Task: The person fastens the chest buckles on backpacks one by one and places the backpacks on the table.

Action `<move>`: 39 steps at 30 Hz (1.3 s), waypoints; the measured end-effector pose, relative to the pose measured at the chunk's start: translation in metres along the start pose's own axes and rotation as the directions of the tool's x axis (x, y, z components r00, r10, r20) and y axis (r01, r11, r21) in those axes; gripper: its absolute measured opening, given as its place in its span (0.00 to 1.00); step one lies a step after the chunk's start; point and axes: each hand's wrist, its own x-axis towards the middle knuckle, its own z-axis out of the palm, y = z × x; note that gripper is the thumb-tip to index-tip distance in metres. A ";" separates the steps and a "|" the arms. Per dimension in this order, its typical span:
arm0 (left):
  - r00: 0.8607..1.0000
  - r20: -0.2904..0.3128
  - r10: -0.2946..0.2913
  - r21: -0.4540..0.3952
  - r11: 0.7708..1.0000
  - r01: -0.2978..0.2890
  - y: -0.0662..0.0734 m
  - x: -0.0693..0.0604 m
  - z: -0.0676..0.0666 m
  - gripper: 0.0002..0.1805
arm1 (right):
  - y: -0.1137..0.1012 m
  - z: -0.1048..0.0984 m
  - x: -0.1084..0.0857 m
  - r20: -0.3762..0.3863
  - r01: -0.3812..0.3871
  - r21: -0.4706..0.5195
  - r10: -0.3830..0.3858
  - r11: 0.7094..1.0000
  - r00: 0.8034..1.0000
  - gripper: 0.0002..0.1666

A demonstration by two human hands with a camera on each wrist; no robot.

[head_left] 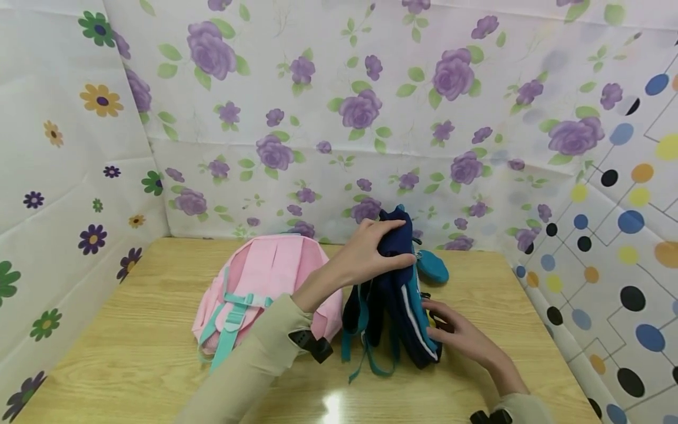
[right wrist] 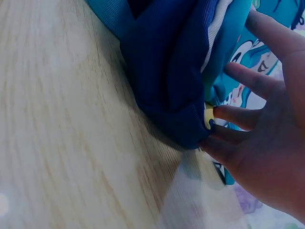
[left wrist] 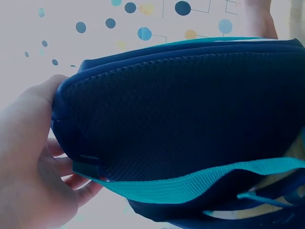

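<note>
A navy and teal backpack (head_left: 394,294) stands on the table right of centre, leaning a little, its teal straps hanging on the left. My left hand (head_left: 365,253) grips its top, thumb on one side and fingers on the other. The left wrist view shows that hand (left wrist: 40,157) at the end of the dark mesh back panel (left wrist: 190,105), beside a teal strap (left wrist: 157,188). Low on the bag's front, my right hand (head_left: 461,333) touches with spread fingers. In the right wrist view these fingers (right wrist: 252,78) lie along the printed front near the bottom corner.
A pink backpack (head_left: 275,265) with mint straps lies to the left, close to the navy one. Behind the navy bag a small blue pouch (head_left: 432,267) hangs at its side. Patterned cloth walls (head_left: 318,118) enclose the wooden table (head_left: 132,330) on three sides.
</note>
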 end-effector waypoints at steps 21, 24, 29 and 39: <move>0.997 0.020 0.072 0.123 0.990 -0.074 0.033 0.022 -0.003 0.40 | -0.019 0.000 0.016 0.053 0.044 0.001 -0.044 0.999 0.998 0.35; 0.998 0.012 0.058 0.118 0.991 -0.059 0.032 0.023 -0.006 0.39 | -0.027 -0.015 0.011 -0.048 0.033 -0.037 -0.035 0.999 0.998 0.31; 0.999 0.012 0.051 0.132 0.990 -0.053 0.033 0.025 -0.008 0.40 | -0.044 -0.034 0.002 -0.169 0.127 -0.114 -0.145 0.985 0.975 0.25; 0.998 0.019 0.055 0.142 0.988 -0.057 0.036 0.025 -0.006 0.40 | -0.086 -0.042 -0.008 -0.247 0.261 -0.125 -0.285 0.957 0.926 0.24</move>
